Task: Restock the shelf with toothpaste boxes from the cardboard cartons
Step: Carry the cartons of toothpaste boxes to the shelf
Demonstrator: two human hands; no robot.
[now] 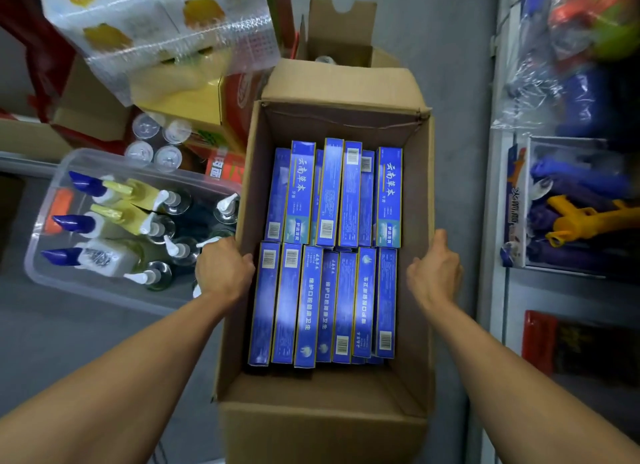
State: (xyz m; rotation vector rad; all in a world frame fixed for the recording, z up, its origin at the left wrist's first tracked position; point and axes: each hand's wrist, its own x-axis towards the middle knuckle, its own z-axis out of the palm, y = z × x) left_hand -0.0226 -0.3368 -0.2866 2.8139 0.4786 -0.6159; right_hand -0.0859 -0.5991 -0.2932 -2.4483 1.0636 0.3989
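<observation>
Carton (420,221) gripped both sides: left hand (223,268), right hand (434,273).

Grey floor (457,83), white shelving (498,221)

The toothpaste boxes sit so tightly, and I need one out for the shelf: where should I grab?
Take the raised toothpaste box in the far row, pinching its broad faces from above; it stands on edge, proud of its neighbours, in the open carton.
</observation>
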